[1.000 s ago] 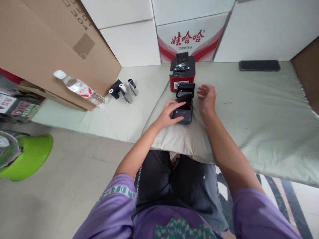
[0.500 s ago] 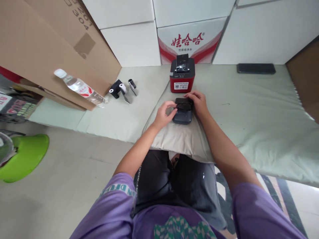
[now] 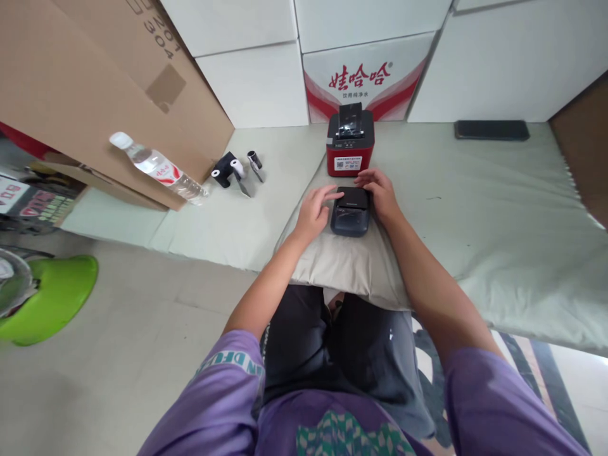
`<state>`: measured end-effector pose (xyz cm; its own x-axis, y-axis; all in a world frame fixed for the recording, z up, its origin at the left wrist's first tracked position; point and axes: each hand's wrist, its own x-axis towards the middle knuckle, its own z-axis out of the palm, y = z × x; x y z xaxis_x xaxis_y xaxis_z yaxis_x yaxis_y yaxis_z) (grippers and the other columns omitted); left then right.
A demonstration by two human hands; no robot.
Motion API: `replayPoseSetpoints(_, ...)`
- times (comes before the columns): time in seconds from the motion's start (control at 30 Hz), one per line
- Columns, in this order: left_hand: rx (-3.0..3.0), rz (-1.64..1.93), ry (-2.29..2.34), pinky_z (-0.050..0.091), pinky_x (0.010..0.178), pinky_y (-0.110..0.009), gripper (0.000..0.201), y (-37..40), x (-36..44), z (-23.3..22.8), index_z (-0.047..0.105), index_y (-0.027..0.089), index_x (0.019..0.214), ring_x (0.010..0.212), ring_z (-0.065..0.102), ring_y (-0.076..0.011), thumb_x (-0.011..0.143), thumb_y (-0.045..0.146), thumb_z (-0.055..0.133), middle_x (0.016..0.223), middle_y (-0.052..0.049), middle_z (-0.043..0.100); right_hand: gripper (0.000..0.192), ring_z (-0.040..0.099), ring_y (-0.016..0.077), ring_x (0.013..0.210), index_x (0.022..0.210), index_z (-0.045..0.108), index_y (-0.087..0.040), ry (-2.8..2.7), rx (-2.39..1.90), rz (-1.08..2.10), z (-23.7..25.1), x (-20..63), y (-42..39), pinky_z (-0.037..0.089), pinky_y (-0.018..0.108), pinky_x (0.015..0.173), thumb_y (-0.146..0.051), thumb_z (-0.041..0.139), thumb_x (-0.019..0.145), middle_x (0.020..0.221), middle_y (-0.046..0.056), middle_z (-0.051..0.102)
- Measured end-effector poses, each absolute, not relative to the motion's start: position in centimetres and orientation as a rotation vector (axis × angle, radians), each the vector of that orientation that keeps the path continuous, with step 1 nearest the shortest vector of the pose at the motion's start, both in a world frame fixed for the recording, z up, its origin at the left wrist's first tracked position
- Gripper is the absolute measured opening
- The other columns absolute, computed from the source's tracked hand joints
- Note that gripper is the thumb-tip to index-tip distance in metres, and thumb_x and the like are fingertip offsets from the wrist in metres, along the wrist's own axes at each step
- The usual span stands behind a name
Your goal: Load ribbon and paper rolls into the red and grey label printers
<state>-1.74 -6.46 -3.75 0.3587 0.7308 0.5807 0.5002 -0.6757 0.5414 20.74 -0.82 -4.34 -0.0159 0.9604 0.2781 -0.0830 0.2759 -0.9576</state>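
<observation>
A small dark grey printer (image 3: pixel 350 215) lies on a beige pillow (image 3: pixel 342 266) in front of me, its lid down. My left hand (image 3: pixel 315 212) rests against the printer's left side with fingers on its top edge. My right hand (image 3: pixel 380 193) lies over its far right corner, fingers spread flat on the lid. Just behind stands a red and black printer (image 3: pixel 350 149) with its top flap up.
Paper rolls and small black parts (image 3: pixel 236 170) lie to the left on the pale green mat (image 3: pixel 498 209). A water bottle (image 3: pixel 159 170) leans against a large cardboard box (image 3: pixel 95 88). White cartons (image 3: pixel 365 69) line the back; a dark phone (image 3: pixel 491 130) lies back right; a green stool (image 3: pixel 47 297) stands left.
The small printer's lid stood up a second ago; it is now folded down flat. My right hand came from beside the printer onto its lid, and my left hand shifted to its left edge.
</observation>
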Motion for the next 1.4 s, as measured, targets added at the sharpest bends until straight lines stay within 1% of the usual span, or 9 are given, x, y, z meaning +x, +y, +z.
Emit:
replayPoseSetpoints(0.2, 2.489, 1.0, 1.331, 0.049, 0.103, -0.043, 0.046, -7.6, -0.9, -2.6, 0.064, 0.023, 0.136, 0.121, 0.067, -0.0251, 0.102, 0.007, 0.039, 0.132, -0.006, 0.077, 0.04, 0.068, 0.0259, 0.112, 0.118, 0.066, -0.03, -1.491, -0.926, 1.149, -4.3, 22.0, -1.1, 0.051, 0.048, 0.114, -0.031, 0.068, 0.078, 0.115, 0.003, 0.074)
replayPoseSetpoints(0.33, 2.564, 0.905, 1.324, 0.048, 0.101, -0.041, 0.052, -7.8, -0.9, -2.6, 0.065, 0.021, 0.139, 0.124, 0.068, -0.0248, 0.098, 0.001, 0.04, 0.136, -0.007, 0.075, 0.046, 0.064, 0.0273, 0.123, 0.134, 0.064, -0.033, -1.669, -0.994, 1.084, -4.0, 22.4, -2.0, 0.046, 0.052, 0.121, -0.043, 0.067, 0.089, 0.147, 0.004, 0.064)
replayPoseSetpoints(0.4, 2.578, 0.904, 1.304, 0.048, 0.101, -0.041, 0.052, -7.7, -1.1, -2.8, 0.065, 0.02, 0.14, 0.124, 0.069, -0.0258, 0.097, 0.002, 0.042, 0.136, -0.009, 0.075, 0.045, 0.061, 0.0283, 0.13, 0.136, 0.064, -0.033, -1.74, -1.009, 1.029, -3.7, 22.4, -2.6, 0.042, 0.053, 0.126, -0.049, 0.063, 0.093, 0.152, 0.004, 0.061)
replayPoseSetpoints(0.5, 2.6, 0.925, 1.259, 0.049, 0.098, -0.042, 0.053, -7.5, -1.2, -3.2, 0.066, 0.018, 0.14, 0.12, 0.071, -0.0275, 0.095, 0.003, 0.042, 0.133, -0.011, 0.076, 0.042, 0.058, 0.0294, 0.137, 0.131, 0.068, -0.031, -1.781, -1.022, 0.929, -3.6, 22.0, -3.4, 0.037, 0.053, 0.129, -0.055, 0.057, 0.098, 0.146, 0.007, 0.065)
replayPoseSetpoints(0.6, 2.591, 0.971, 1.241, 0.05, 0.099, -0.042, 0.055, -7.6, -1.3, -3.7, 0.063, 0.018, 0.145, 0.118, 0.071, -0.027, 0.097, 0.006, 0.039, 0.131, -0.012, 0.077, 0.046, 0.061, 0.0298, 0.132, 0.121, 0.07, -0.028, -1.71, -1.058, 0.856, -4.0, 21.5, -3.9, 0.04, 0.054, 0.125, -0.064, 0.05, 0.1, 0.133, 0.008, 0.071)
replayPoseSetpoints(0.8, 2.4, 1.005, 1.348, 0.05, 0.109, -0.044, 0.061, -7.4, -1.0, -4.3, 0.049, 0.017, 0.156, 0.122, 0.068, -0.0279, 0.096, 0.009, 0.045, 0.146, -0.015, 0.068, 0.053, 0.067, 0.0299, 0.116, 0.115, 0.069, -0.028, -1.526, -1.145, 0.828, -4.9, 21.2, -3.7, 0.049, 0.052, 0.115, -0.073, 0.058, 0.091, 0.117, 0.008, 0.077)
replayPoseSetpoints(0.97, 2.359, 0.788, 1.531, 0.047, 0.112, -0.05, 0.055, -7.2, -0.4, -3.6, 0.052, 0.013, 0.154, 0.13, 0.064, -0.032, 0.099, 0.009, 0.046, 0.141, -0.019, 0.07, 0.052, 0.067, 0.0321, 0.114, 0.108, 0.07, -0.026, -1.575, -1.213, 0.772, -4.4, 21.0, -3.9, 0.05, 0.055, 0.111, -0.072, 0.054, 0.091, 0.116, 0.011, 0.077)
replayPoseSetpoints(1.13, 2.379, 0.615, 1.604, 0.046, 0.111, -0.048, 0.052, -6.9, -0.3, -3.3, 0.057, 0.016, 0.153, 0.136, 0.059, -0.0311, 0.103, 0.01, 0.043, 0.137, -0.016, 0.073, 0.058, 0.068, 0.0346, 0.113, 0.109, 0.069, -0.023, -1.677, -1.245, 0.762, -3.9, 21.0, -4.4, 0.051, 0.056, 0.108, -0.074, 0.046, 0.094, 0.115, 0.014, 0.077)
replayPoseSetpoints(1.4, 2.281, 0.645, 1.608, 0.043, 0.11, -0.048, 0.043, -6.8, -0.2, -3.3, 0.061, 0.019, 0.148, 0.133, 0.059, -0.0303, 0.109, 0.02, 0.042, 0.137, -0.013, 0.073, 0.063, 0.067, 0.0331, 0.113, 0.113, 0.067, -0.026, -1.724, -1.261, 0.809, -3.7, 20.9, -4.8, 0.051, 0.053, 0.108, -0.08, 0.039, 0.095, 0.118, 0.013, 0.076)
